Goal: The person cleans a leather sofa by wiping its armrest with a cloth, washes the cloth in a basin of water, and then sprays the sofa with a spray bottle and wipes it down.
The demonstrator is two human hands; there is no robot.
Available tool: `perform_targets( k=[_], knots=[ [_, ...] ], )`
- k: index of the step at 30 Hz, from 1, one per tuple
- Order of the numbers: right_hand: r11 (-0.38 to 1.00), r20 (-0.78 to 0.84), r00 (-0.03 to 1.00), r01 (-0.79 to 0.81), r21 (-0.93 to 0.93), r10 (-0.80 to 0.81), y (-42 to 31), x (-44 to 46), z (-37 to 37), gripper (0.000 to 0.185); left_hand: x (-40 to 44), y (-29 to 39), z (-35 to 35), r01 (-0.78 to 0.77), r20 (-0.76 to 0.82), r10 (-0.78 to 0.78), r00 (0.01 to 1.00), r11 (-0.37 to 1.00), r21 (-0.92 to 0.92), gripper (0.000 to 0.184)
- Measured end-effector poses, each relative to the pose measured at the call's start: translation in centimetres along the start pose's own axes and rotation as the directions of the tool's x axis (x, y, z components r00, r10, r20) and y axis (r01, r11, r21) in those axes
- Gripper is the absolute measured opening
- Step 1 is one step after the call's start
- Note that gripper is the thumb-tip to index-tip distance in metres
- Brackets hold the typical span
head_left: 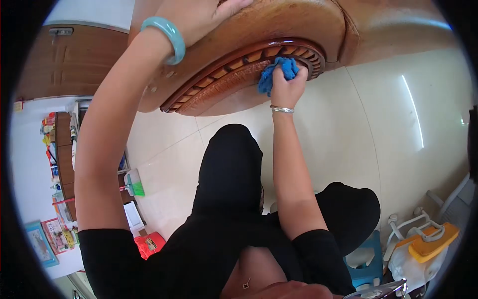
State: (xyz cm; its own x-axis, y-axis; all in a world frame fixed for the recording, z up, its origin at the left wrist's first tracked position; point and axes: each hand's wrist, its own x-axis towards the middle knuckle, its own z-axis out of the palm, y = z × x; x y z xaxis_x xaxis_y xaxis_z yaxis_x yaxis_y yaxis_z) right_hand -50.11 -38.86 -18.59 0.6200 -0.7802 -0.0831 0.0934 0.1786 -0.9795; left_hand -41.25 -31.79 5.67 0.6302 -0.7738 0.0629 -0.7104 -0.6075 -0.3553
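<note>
My right hand (290,89) is closed around a crumpled blue cloth (268,79). It presses the cloth against the carved wooden trim (234,64) on the front of a brown leather sofa arm (298,22). The trim is a glossy reddish-brown arch with a row of slats. Higher up, my left hand (201,17) rests on the leather with its thumb stretched out. The top edge of the view cuts off most of its other fingers. A green bangle (167,37) circles the left wrist, and a silver bracelet (282,109) the right.
Pale floor tiles (343,139) surround my bent knees. Left are a green-bristled broom (137,187), a red container (150,244), a loaded shelf (64,159) and a brown door (74,65). At lower right stand a blue plastic stool (371,256) and a white frame with an orange part (433,242).
</note>
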Motion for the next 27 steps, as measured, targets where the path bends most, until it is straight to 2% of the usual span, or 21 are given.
perform_targets(
  k=[3, 6, 7, 10, 11, 14, 17, 20, 21, 23, 25, 27],
  knots=[
    [0.980, -0.091, 0.995, 0.049, 0.190, -0.033, 1.0, 2.0, -0.8, 0.022, -0.4, 0.3, 0.4, 0.030, -0.034, -0.033, 0.999, 0.996, -0.088, 0.062],
    [0.979, -0.035, 0.978, 0.204, 0.025, -0.203, 0.8, 4.0, -1.3, 0.023, -0.4, 0.9, 0.3, 0.046, -0.054, -0.053, 0.997, 0.992, -0.120, 0.061],
    [0.958, -0.061, 0.956, 0.283, -0.049, -0.286, 1.6, 3.9, -1.0, 0.024, -0.3, 1.1, 0.2, 0.047, -0.066, -0.056, 0.996, 0.991, -0.125, 0.061],
    [0.980, -0.071, 0.980, 0.191, 0.055, -0.187, 2.3, 1.8, 0.6, 0.023, -0.4, 1.6, 0.0, 0.072, -0.072, -0.084, 0.994, 0.986, -0.151, 0.059],
    [0.985, -0.080, 0.982, 0.174, 0.017, -0.172, 1.8, 1.2, 0.5, 0.023, -0.4, 1.7, 0.0, 0.076, -0.077, -0.089, 0.993, 0.986, -0.151, 0.058],
    [0.996, -0.035, 0.999, 0.029, 0.080, -0.026, 0.6, 1.5, 0.2, 0.023, -0.5, 1.8, 0.2, 0.085, -0.096, -0.100, 0.990, 0.986, -0.146, 0.057],
    [0.990, -0.156, 0.983, 0.114, 0.080, -0.100, 0.0, 3.4, 0.1, 0.024, -0.2, 1.8, 0.2, 0.088, -0.117, -0.104, 0.988, 0.986, -0.139, 0.056],
    [0.990, -0.151, 0.979, 0.140, 0.008, -0.138, -0.2, 3.4, 0.1, 0.024, -0.6, 2.2, 0.3, 0.091, -0.118, -0.109, 0.987, 0.985, -0.145, 0.055],
    [0.982, -0.132, 0.975, 0.169, -0.080, -0.179, 1.1, 2.9, 0.4, 0.023, -0.5, 2.2, 0.3, 0.084, -0.123, -0.103, 0.987, 0.985, -0.149, 0.055],
    [0.993, -0.112, 0.986, 0.117, -0.027, -0.120, 2.2, 1.7, 0.6, 0.024, -0.3, 1.3, 1.0, 0.025, -0.196, -0.056, 0.979, 0.987, -0.161, 0.054],
    [0.995, -0.092, 0.992, 0.090, 0.040, -0.086, 1.8, 1.6, 0.3, 0.024, -0.3, 2.0, 0.3, 0.064, -0.164, -0.092, 0.982, 0.984, -0.168, 0.054],
    [0.988, -0.202, 0.979, 0.015, 0.156, 0.017, 1.9, 2.4, -0.3, 0.023, -0.4, 2.3, 0.0, 0.087, -0.146, -0.113, 0.983, 0.981, -0.172, 0.053]
  ],
)
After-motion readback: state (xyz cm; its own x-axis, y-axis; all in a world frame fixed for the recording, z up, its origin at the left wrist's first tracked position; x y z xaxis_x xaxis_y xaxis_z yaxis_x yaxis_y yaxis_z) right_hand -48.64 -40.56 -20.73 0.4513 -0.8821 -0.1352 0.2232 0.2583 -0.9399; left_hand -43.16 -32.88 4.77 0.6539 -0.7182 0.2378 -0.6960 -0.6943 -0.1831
